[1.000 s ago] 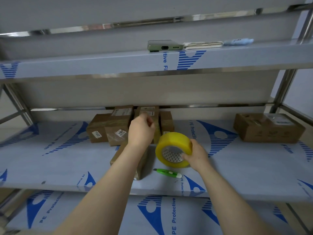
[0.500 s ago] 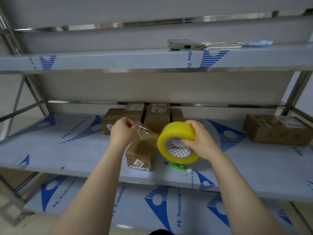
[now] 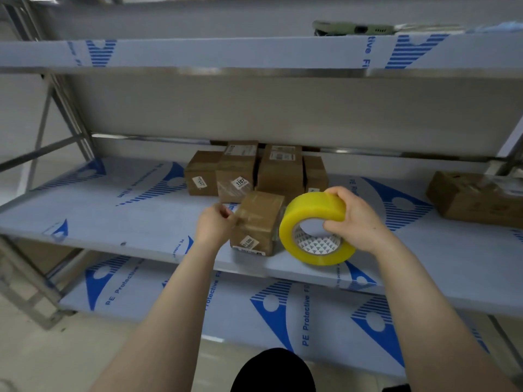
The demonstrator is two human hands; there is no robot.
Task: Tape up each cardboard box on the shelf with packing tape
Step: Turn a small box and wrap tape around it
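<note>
A small cardboard box stands near the front edge of the middle shelf. My left hand pinches the free end of the clear tape against the box's left side. A strip of tape runs over the box top toward the yellow tape roll, held just right of the box. My right hand grips the roll, thumb inside the core and fingers over the top. Behind stand several more small boxes in a cluster.
A larger cardboard box lies at the right end of the same shelf. A phone and other small items lie on the upper shelf. Metal uprights stand at the left. A lower shelf runs beneath.
My left hand has dropped from above the box to its left side with the tape end. The roll has moved down and right of the box. The green pen is now hidden.
</note>
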